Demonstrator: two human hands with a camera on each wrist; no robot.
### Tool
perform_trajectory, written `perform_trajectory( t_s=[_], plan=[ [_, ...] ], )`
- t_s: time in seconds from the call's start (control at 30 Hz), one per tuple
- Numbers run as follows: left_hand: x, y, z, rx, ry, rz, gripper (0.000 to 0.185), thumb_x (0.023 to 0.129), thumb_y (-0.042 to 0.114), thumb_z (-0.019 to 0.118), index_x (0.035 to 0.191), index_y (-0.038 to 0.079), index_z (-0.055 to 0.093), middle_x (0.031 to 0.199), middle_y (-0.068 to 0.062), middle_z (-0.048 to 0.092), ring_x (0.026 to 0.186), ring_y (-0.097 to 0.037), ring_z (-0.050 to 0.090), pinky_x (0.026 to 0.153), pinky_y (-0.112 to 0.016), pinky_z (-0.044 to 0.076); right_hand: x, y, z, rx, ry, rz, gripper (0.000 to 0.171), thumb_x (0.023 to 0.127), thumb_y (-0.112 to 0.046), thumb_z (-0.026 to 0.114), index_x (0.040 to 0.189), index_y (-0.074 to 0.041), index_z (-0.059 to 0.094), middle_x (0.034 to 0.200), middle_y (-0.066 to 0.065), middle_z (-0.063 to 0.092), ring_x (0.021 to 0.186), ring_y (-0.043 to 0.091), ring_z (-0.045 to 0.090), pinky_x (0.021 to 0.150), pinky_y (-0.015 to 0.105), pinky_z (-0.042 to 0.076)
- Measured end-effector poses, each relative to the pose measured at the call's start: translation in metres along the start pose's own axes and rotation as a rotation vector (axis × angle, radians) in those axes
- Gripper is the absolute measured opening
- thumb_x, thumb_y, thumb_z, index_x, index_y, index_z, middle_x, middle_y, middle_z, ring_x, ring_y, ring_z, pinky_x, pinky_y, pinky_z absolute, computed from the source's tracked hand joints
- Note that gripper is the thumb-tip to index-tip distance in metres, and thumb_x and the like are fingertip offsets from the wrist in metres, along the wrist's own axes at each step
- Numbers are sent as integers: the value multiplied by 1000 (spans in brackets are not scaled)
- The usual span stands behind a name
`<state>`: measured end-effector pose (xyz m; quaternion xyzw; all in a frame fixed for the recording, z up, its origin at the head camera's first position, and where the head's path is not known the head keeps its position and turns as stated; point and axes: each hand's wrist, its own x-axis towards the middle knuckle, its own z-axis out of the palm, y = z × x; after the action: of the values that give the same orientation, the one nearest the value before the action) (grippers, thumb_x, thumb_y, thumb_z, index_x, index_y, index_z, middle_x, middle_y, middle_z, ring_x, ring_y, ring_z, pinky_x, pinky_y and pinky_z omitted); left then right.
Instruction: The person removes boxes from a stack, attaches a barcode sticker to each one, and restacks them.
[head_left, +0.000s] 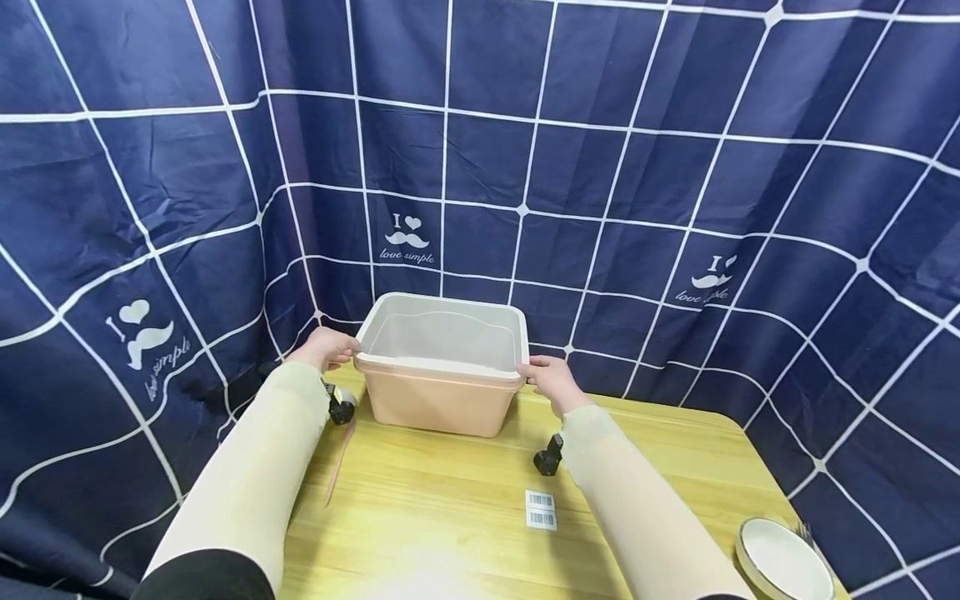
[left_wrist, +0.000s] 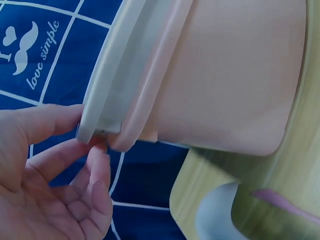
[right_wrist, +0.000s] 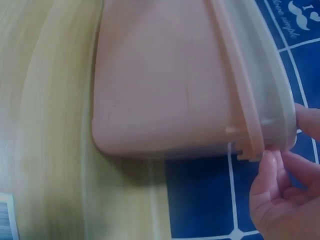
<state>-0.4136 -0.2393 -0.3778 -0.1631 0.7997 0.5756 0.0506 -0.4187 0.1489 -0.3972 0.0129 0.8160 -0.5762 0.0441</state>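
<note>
A white plastic bin (head_left: 450, 329) sits nested in a pink plastic bin (head_left: 435, 404) at the back of the wooden table. Its rim stands a little above the pink rim, and the head view looks into its pale inside. My left hand (head_left: 328, 346) pinches the white rim at the left end. In the left wrist view, that thumb lies over the rim with fingers beneath. At the right end, my right hand (head_left: 551, 377) grips the same white rim. The right wrist view shows its fingertips under the rim, close to the pink edge (right_wrist: 245, 100).
A thin pink strip-like item (head_left: 340, 462) and a curved white object (left_wrist: 212, 215) lie left of the bins. Two barcode labels (head_left: 541, 510) are on the table (head_left: 420, 500). A white dish (head_left: 786, 558) with a fork (head_left: 804, 532) stands front right. A blue curtain (head_left: 585, 250) surrounds the table.
</note>
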Motion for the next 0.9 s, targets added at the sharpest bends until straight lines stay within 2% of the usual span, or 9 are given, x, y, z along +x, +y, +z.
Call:
perform_trajectory(
  t_s=[0.17, 0.27, 0.37, 0.47, 0.6, 0.67, 0.8, 0.9],
  plan=[
    [-2, 1, 8, -58, 60, 2, 14, 81, 1, 71, 85, 1, 57, 58, 4, 58, 53, -7, 56, 58, -22, 49, -1, -3, 3, 69, 71, 29, 45, 90, -5, 67, 130, 12, 55, 124, 25, 61, 103, 31, 62, 99, 44, 46],
    [-5, 1, 11, -37, 92, 21, 15, 79, 1, 71, 82, 0, 56, 58, 4, 56, 56, -10, 54, 54, -20, 47, -2, -4, 4, 101, 100, 38, 44, 88, -3, 67, 127, 13, 57, 124, 26, 61, 100, 29, 63, 97, 41, 48],
    [-8, 1, 12, 26, 129, 36, 17, 77, 3, 72, 83, 0, 56, 62, 5, 54, 62, -14, 53, 59, -23, 47, -3, -4, 4, 123, 109, 46, 44, 87, -3, 67, 127, 12, 58, 126, 26, 60, 104, 29, 63, 98, 40, 47],
    [-11, 2, 12, 83, 158, 39, 22, 76, 7, 74, 89, -3, 59, 73, 0, 56, 73, -21, 56, 69, -28, 48, -6, -4, 3, 155, 115, 49, 45, 87, -3, 67, 128, 12, 57, 126, 26, 60, 108, 32, 61, 100, 42, 46],
    [-16, 5, 11, 87, 177, 34, 37, 75, 9, 74, 102, -10, 59, 97, -11, 55, 85, -29, 58, 83, -37, 50, -10, -6, 2, 192, 111, 45, 48, 86, -4, 68, 130, 11, 56, 125, 25, 61, 106, 30, 62, 100, 42, 46],
    [-18, 6, 10, 74, 188, 34, 38, 75, 9, 73, 104, -10, 58, 103, -13, 52, 87, -29, 58, 87, -39, 50, -12, -8, 1, 205, 105, 41, 49, 86, -5, 68, 132, 10, 55, 124, 24, 62, 102, 28, 64, 99, 42, 47],
    [-22, 9, 8, 30, 192, 68, 23, 74, 7, 69, 92, -5, 60, 92, -10, 56, 90, -28, 58, 86, -37, 49, -15, -11, -1, 238, 97, 38, 51, 87, -7, 68, 134, 8, 55, 120, 21, 64, 99, 24, 64, 98, 41, 47],
    [-27, 11, 5, -7, 188, 95, 11, 73, 4, 66, 83, 0, 61, 83, -5, 57, 97, -30, 57, 90, -38, 48, -17, -16, -4, 247, 101, 33, 51, 88, -10, 69, 134, 5, 56, 124, 18, 62, 104, 25, 61, 99, 41, 46]
  ],
)
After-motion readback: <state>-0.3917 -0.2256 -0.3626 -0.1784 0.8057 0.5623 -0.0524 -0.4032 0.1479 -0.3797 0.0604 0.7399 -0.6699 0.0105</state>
